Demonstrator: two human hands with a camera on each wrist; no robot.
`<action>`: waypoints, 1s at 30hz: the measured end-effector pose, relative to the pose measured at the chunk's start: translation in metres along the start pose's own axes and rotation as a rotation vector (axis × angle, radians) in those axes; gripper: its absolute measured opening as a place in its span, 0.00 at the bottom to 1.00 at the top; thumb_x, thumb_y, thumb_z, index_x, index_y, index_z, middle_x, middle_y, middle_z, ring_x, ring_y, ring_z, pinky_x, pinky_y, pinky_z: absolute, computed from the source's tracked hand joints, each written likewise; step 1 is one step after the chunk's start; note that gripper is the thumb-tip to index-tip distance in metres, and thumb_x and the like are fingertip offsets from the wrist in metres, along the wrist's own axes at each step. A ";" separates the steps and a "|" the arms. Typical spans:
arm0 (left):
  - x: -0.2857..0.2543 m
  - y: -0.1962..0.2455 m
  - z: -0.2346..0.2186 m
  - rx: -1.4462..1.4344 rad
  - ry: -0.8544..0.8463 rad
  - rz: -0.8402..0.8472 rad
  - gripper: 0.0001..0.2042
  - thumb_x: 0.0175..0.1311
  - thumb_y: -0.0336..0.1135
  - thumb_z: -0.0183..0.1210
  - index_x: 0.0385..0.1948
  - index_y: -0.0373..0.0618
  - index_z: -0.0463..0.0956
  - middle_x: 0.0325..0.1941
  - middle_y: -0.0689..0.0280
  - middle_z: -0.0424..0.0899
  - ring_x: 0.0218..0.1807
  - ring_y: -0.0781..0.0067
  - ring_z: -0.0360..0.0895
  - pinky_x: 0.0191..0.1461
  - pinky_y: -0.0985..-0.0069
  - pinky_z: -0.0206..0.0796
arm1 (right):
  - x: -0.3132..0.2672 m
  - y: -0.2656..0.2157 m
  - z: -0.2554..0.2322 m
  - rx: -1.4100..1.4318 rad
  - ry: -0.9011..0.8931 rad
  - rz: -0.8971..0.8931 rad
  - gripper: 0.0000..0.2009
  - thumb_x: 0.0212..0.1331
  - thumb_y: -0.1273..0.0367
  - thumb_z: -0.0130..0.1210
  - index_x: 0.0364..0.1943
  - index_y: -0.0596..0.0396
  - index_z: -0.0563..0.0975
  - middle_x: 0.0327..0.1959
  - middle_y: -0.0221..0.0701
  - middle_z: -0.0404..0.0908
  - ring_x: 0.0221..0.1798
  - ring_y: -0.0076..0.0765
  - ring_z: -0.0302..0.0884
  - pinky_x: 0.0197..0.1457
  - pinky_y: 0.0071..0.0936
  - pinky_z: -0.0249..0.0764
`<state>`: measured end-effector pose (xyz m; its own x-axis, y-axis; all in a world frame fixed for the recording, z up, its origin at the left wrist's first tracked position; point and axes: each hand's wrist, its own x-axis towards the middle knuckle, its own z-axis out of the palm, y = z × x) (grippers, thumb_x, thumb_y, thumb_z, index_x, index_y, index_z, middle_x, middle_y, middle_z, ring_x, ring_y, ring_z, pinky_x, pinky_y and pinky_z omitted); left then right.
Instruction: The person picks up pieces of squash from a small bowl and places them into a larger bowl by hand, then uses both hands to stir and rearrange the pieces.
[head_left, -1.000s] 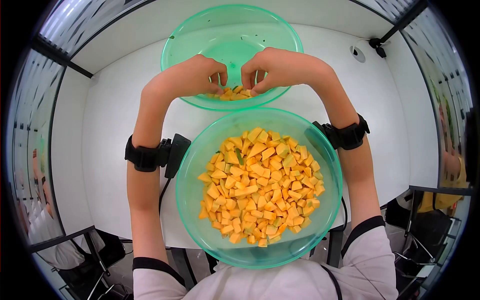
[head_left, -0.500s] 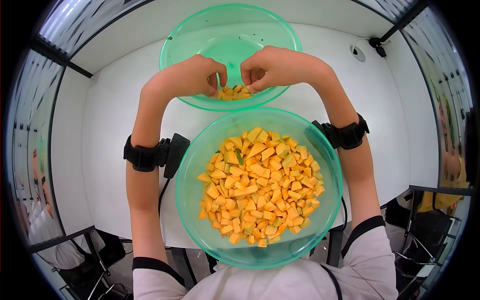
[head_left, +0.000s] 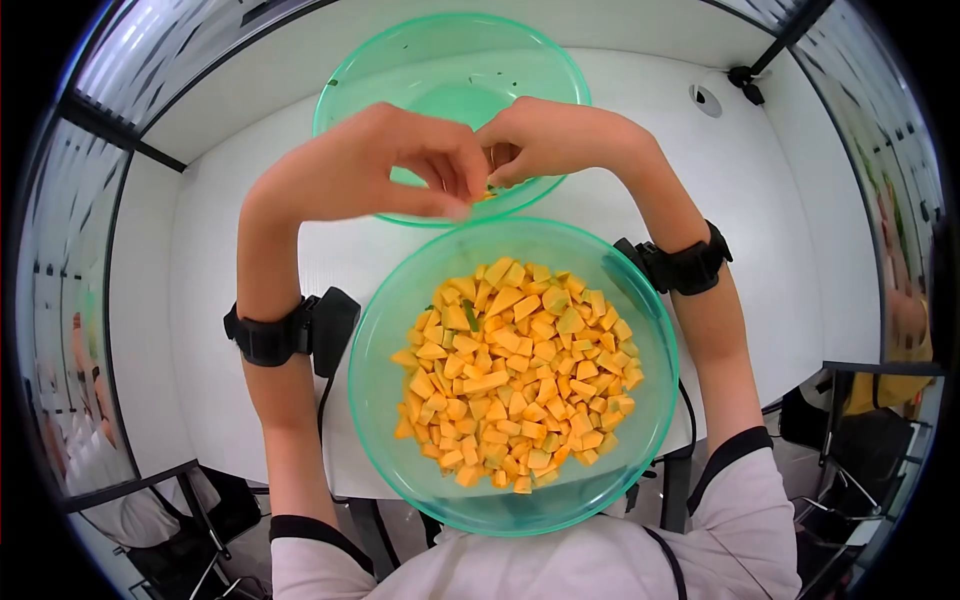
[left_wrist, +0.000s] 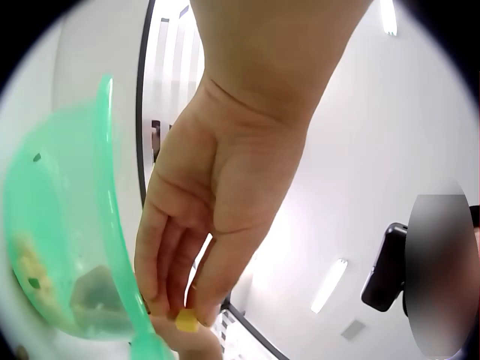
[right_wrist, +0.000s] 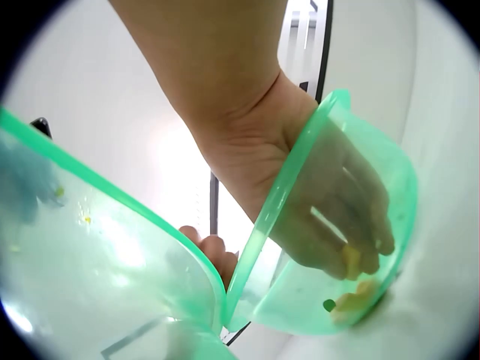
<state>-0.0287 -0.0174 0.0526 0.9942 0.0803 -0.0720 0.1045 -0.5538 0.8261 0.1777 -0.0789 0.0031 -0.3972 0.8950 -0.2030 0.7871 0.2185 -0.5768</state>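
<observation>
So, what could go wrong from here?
The left hand pinches a small yellow piece close to the rims of the far bowl and near bowl, so it might slip and drop between them. The near bowl, loaded with cut pieces, seems to reach past the edge of the table, so a knock could shift it. The left hand also appears close to the right hand, so they may bump.

The left hand point(head_left: 415, 170), fingers bent toward its thumb, hangs over the near rim of a round, translucent green plastic bowl point(head_left: 455, 38). Beside its fingertips, the right hand point(head_left: 530, 145) is over that bowl's interior, with some angular orange chunks point(head_left: 489, 195) just below its fingers. On the body side of both hands, a second translucent green plastic bowl point(head_left: 570, 502) holds a large heap of similar orange chunks point(head_left: 515, 380).
</observation>
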 end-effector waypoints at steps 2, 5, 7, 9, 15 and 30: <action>0.000 0.004 0.003 -0.017 -0.135 0.116 0.08 0.56 0.26 0.63 0.36 0.39 0.77 0.35 0.65 0.82 0.37 0.74 0.80 0.45 0.76 0.73 | 0.001 0.003 0.000 -0.001 0.002 -0.021 0.07 0.52 0.69 0.57 0.32 0.58 0.78 0.25 0.32 0.81 0.29 0.29 0.77 0.34 0.26 0.72; -0.002 0.006 0.005 -0.032 -0.213 0.167 0.10 0.54 0.28 0.66 0.36 0.40 0.77 0.35 0.67 0.83 0.36 0.74 0.80 0.43 0.77 0.73 | 0.000 0.001 -0.001 -0.007 -0.009 -0.019 0.07 0.52 0.69 0.58 0.31 0.58 0.78 0.25 0.32 0.81 0.29 0.29 0.77 0.34 0.26 0.71; -0.003 0.005 0.005 -0.041 -0.238 0.179 0.10 0.53 0.29 0.67 0.36 0.41 0.77 0.34 0.68 0.83 0.35 0.75 0.80 0.42 0.78 0.73 | 0.000 0.000 -0.001 -0.010 -0.015 -0.009 0.07 0.53 0.68 0.58 0.31 0.58 0.78 0.25 0.32 0.81 0.30 0.29 0.77 0.34 0.26 0.71; -0.003 0.005 0.005 -0.034 -0.236 0.184 0.11 0.53 0.28 0.67 0.36 0.40 0.77 0.34 0.68 0.83 0.35 0.75 0.80 0.42 0.78 0.73 | 0.000 0.001 -0.001 -0.012 -0.019 -0.003 0.07 0.53 0.68 0.58 0.31 0.58 0.78 0.25 0.32 0.81 0.30 0.29 0.77 0.34 0.26 0.71; -0.005 0.009 0.006 -0.017 -0.280 0.137 0.12 0.51 0.28 0.69 0.37 0.40 0.77 0.35 0.67 0.82 0.36 0.74 0.80 0.43 0.77 0.73 | -0.001 -0.001 -0.002 -0.023 -0.030 -0.008 0.08 0.53 0.67 0.58 0.32 0.58 0.77 0.27 0.33 0.81 0.31 0.30 0.77 0.35 0.28 0.71; -0.005 0.006 0.004 0.060 -0.188 0.069 0.12 0.53 0.27 0.66 0.39 0.40 0.76 0.36 0.66 0.82 0.37 0.74 0.79 0.44 0.77 0.72 | 0.001 0.006 0.000 0.008 -0.013 -0.023 0.08 0.53 0.69 0.57 0.33 0.59 0.77 0.28 0.34 0.81 0.33 0.32 0.78 0.37 0.28 0.73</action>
<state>-0.0327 -0.0246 0.0557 0.9860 -0.1122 -0.1237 0.0318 -0.6011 0.7985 0.1815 -0.0767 -0.0005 -0.4208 0.8849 -0.1998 0.7740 0.2354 -0.5878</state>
